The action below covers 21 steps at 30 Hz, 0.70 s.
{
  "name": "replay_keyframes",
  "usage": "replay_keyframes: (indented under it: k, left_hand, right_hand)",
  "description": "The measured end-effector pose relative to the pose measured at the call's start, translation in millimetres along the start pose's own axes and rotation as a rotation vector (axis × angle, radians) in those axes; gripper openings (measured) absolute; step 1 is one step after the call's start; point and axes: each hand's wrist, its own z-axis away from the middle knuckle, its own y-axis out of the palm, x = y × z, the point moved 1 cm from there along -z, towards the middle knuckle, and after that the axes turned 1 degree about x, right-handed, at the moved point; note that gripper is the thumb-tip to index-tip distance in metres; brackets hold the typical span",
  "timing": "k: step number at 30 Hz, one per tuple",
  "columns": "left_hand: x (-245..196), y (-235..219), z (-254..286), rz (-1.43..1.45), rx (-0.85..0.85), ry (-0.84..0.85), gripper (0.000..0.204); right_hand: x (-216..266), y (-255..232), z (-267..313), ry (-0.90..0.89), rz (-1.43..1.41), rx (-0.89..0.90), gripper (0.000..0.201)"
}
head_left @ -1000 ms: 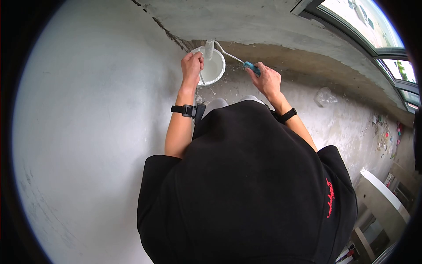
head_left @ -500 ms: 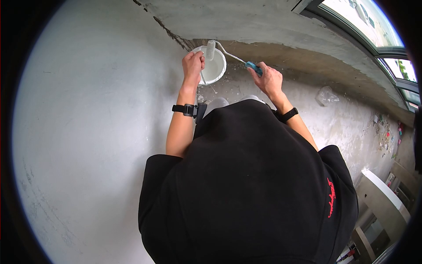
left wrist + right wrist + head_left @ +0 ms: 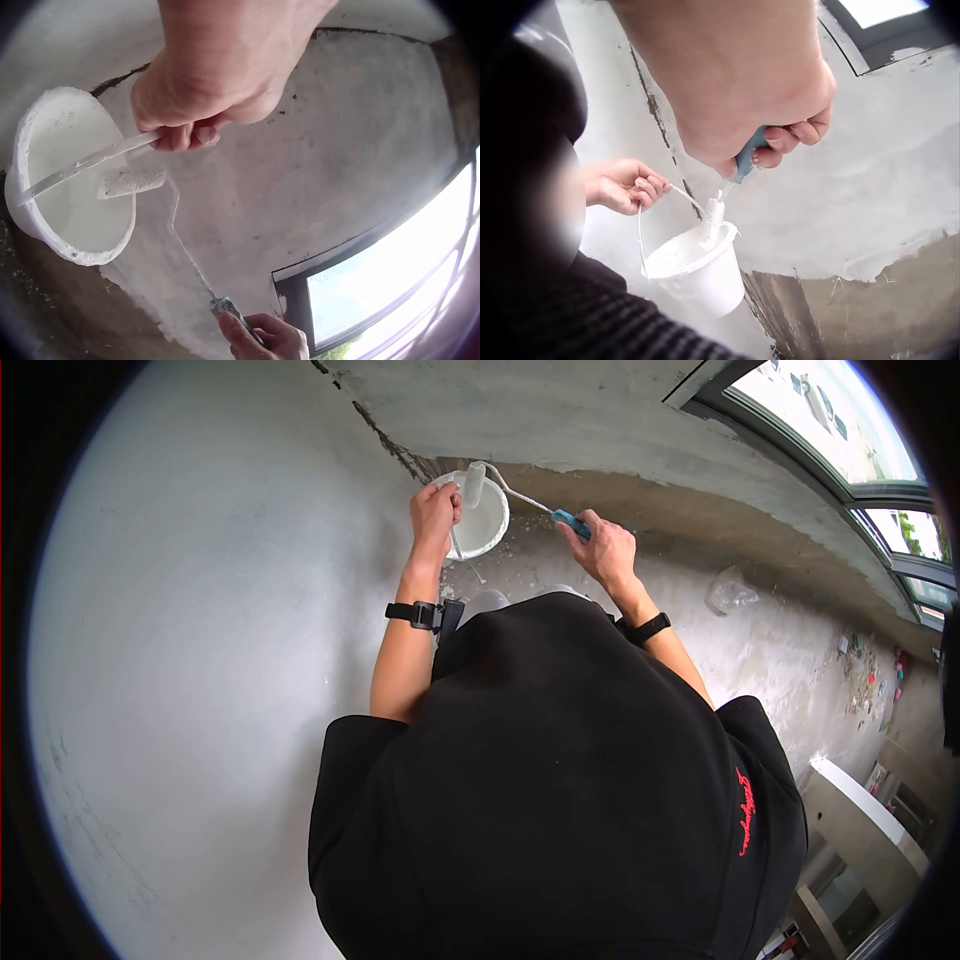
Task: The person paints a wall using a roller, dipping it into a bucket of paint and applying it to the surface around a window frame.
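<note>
With the head view as the clock-face reference, the roller sleeve (image 3: 473, 485) is located at the 12 o'clock side of the mouth of the white bucket (image 3: 496, 532); the right wrist view shows its lower end inside the rim. A bent, white-coated rod (image 3: 522, 499) connects the sleeve to the blue grip (image 3: 571, 524), between 3 and 4 o'clock from the sleeve. My right hand (image 3: 603, 550) is closed around this grip, fingers curled. My left hand (image 3: 432, 515), at the bucket's 9 o'clock side, has its fingers curled around the thin white bail (image 3: 90, 160). The bucket is tilted in the right wrist view; I cannot tell whether its base contacts the floor. A black strap (image 3: 425, 615) encircles my left wrist. My black shirt (image 3: 560, 760) occupies 6 o'clock. From my right hand, a clear plastic bag (image 3: 732, 592) lies between 3 and 4 o'clock, well apart, and the window (image 3: 830, 420) is at 2 o'clock.
</note>
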Motion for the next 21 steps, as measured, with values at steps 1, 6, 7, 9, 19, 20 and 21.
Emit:
replay_keyframes:
  k: [1, 6, 7, 9, 19, 20, 21]
  left_hand:
    - [0.0, -0.1, 0.1, 0.002, -0.001, 0.006, 0.009]
    - [-0.8, 0.1, -0.2, 0.009, 0.005, 0.013, 0.009]
    - [-0.6, -0.1, -0.2, 0.013, 0.007, 0.020, 0.009]
    - [-0.9, -1.0, -0.5, 0.009, 0.008, 0.019, 0.009]
    - [-3.6, 1.9, 1.3, -0.013, 0.010, 0.022, 0.011]
    - [-4.0, 2.1, 1.6, -0.014, 0.011, 0.023, 0.011]
    - [-5.2, 3.8, 2.6, -0.013, 0.007, 0.020, 0.011]
  right_hand:
    - [0.4, 0.0, -0.5, -0.003, -0.001, 0.000, 0.037]
    - [0.4, -1.7, -2.2, -0.012, 0.017, -0.021, 0.036]
    - [0.4, -3.1, -2.1, -0.012, 0.016, -0.022, 0.036]
    - [1.4, -4.6, -2.0, -0.019, 0.005, -0.023, 0.036]
    - [-3.1, -7.0, -1.4, -0.033, 0.015, -0.040, 0.036]
    - [-3.7, -6.6, -1.3, -0.029, 0.020, -0.026, 0.036]
    - [-4.7, -7.9, -1.2, -0.026, 0.025, -0.013, 0.036]
